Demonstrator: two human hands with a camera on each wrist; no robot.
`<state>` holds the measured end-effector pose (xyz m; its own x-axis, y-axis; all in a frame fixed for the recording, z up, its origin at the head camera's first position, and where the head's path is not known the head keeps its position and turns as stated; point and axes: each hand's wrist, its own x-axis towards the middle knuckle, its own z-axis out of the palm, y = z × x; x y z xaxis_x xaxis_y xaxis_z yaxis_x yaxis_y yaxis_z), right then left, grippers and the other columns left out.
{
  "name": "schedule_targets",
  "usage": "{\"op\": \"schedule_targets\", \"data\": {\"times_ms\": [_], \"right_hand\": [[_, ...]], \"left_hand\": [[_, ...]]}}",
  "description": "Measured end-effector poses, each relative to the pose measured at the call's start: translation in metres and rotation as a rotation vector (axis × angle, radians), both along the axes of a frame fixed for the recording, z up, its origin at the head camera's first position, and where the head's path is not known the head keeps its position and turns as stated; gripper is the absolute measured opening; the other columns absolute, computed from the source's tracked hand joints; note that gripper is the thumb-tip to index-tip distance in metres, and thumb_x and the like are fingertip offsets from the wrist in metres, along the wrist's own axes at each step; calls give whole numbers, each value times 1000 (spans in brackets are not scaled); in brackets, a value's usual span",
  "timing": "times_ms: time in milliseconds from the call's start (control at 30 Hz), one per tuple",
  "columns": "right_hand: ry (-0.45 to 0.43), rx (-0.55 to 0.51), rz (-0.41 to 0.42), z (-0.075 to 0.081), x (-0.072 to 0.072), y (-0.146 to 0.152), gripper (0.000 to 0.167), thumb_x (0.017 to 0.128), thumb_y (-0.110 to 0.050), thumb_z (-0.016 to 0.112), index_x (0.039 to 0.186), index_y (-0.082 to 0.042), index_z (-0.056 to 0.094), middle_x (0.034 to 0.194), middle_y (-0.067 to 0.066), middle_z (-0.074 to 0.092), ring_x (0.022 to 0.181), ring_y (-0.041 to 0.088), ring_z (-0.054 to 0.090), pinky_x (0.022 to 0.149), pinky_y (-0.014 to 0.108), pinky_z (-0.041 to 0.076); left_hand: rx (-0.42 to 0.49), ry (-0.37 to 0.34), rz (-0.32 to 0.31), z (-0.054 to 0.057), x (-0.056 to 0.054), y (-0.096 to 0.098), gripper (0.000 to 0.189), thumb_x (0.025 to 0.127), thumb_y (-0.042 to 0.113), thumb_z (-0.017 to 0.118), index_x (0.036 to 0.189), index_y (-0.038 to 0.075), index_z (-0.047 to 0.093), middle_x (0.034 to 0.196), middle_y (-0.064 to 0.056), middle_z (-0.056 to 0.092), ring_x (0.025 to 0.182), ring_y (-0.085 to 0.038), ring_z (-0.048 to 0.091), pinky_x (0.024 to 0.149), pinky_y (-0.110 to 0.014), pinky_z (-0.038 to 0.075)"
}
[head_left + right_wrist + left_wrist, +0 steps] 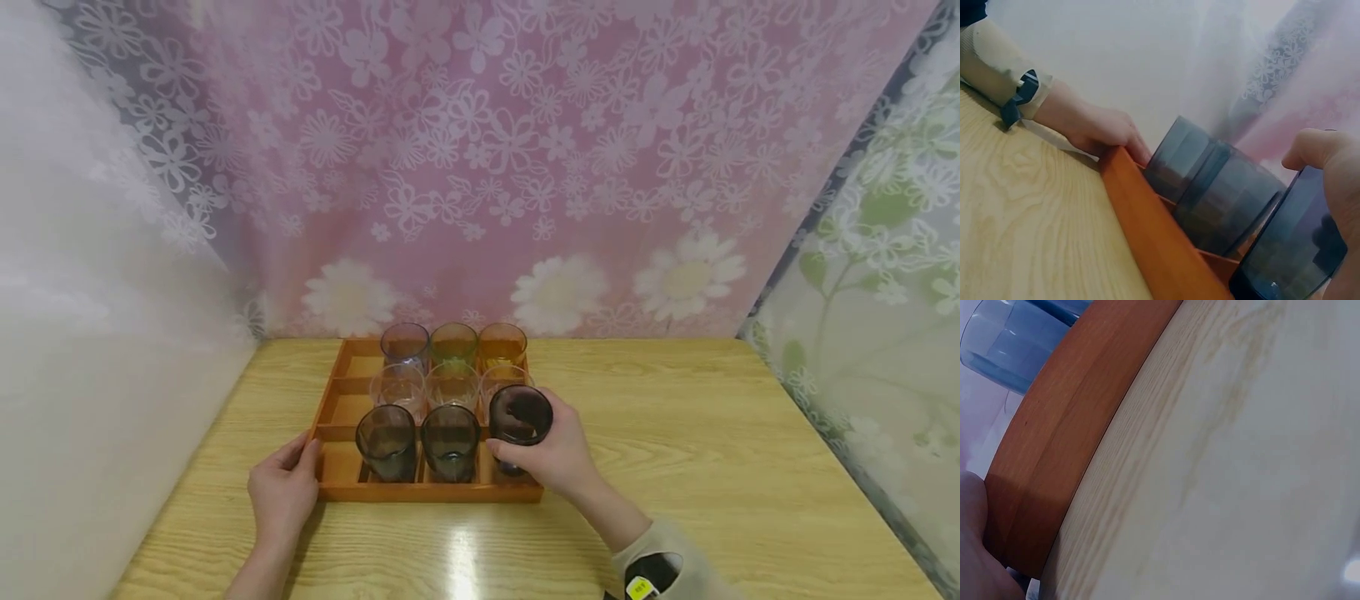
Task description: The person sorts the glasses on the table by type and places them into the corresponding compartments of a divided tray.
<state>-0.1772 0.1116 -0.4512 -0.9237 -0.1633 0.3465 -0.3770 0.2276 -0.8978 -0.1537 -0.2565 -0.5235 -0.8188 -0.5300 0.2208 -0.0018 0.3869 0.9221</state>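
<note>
A wooden divided tray [427, 493] lies on the table, with drinking glasses standing in rows. My right hand [558, 454] grips a dark tinted glass [517, 415] around its side, over the tray's front right compartment. That glass rises higher than its neighbours in the head view. Two grey glasses, a left one [386, 442] and a middle one [451, 442], stand in the same front row. At the tray's front left corner, my left hand [285, 487] holds the side wall, thumb at the top edge. The right wrist view shows the gripped glass [1297, 231] tilted beside the grey ones.
Three clear glasses, among them a middle one [452, 387], fill the second row. Behind them stand a purple glass [405, 343], a green glass [453, 343] and an amber glass [502, 343]. A floral curtain [480, 167] hangs behind the wooden table [675, 433].
</note>
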Motion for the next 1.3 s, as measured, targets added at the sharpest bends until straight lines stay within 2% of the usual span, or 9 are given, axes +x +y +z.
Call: {"op": "schedule_targets", "data": {"times_ms": [167,300,467,633,733,967,1167,1233,1300], "right_hand": [[-13,15,-5,-10,5,1,59,72,-20,101,122,-11,70,110,6,74,100,28,70,85,46,60],[-25,11,-7,-17,8,1,63,72,-18,101,126,-10,69,116,9,73,106,31,69,90,53,59],[-22,-25,-34,-26,10,-2,65,71,-13,101,127,-9,69,118,12,73,108,33,69,93,58,56],[-36,-18,-80,-34,10,-6,67,70,-18,102,127,-11,68,117,7,73,107,28,69,93,55,57],[-58,-3,-109,-35,11,-9,68,69,-19,102,127,-13,68,115,4,73,106,25,69,92,53,57],[-82,6,-147,-36,15,-11,69,66,-21,104,124,-13,69,113,5,73,104,27,69,91,54,57],[-79,-31,-129,-36,15,-11,75,64,-18,105,129,-15,66,119,4,72,111,27,67,98,55,54],[-81,-43,-121,-36,15,-10,77,63,-16,105,130,-15,66,121,3,71,114,27,66,100,55,52],[-87,-51,-111,-35,16,-10,79,63,-15,105,131,-14,65,122,3,71,115,28,65,101,56,51]], "left_hand": [[0,4,-6,-2,-1,3,25,100,9,74,120,-5,77,110,-24,76,84,20,60,71,-6,50],[-5,15,1,-4,-2,2,25,99,9,75,120,-5,77,109,-23,76,84,20,60,71,-6,51],[-14,9,5,-4,-2,1,26,100,9,75,121,-4,77,110,-21,76,87,14,62,71,-7,52],[-21,5,0,-3,-2,1,26,100,11,75,121,-5,77,111,-23,76,86,14,61,70,-7,51],[-20,7,-7,-2,-2,2,26,100,10,74,121,-5,76,111,-23,76,86,16,60,70,-7,51],[-20,-16,-2,-2,2,1,27,100,11,75,122,-4,76,112,-22,75,88,9,64,68,-8,52],[-39,8,-4,-2,1,-1,28,100,11,75,121,-6,76,112,-25,75,86,17,60,69,-5,50],[-41,4,-3,0,1,-1,27,100,11,75,121,-6,76,111,-24,75,88,13,62,70,-5,49],[-48,-2,-7,2,1,-2,27,100,11,75,121,-7,76,111,-24,75,94,0,68,70,-5,49]]}}
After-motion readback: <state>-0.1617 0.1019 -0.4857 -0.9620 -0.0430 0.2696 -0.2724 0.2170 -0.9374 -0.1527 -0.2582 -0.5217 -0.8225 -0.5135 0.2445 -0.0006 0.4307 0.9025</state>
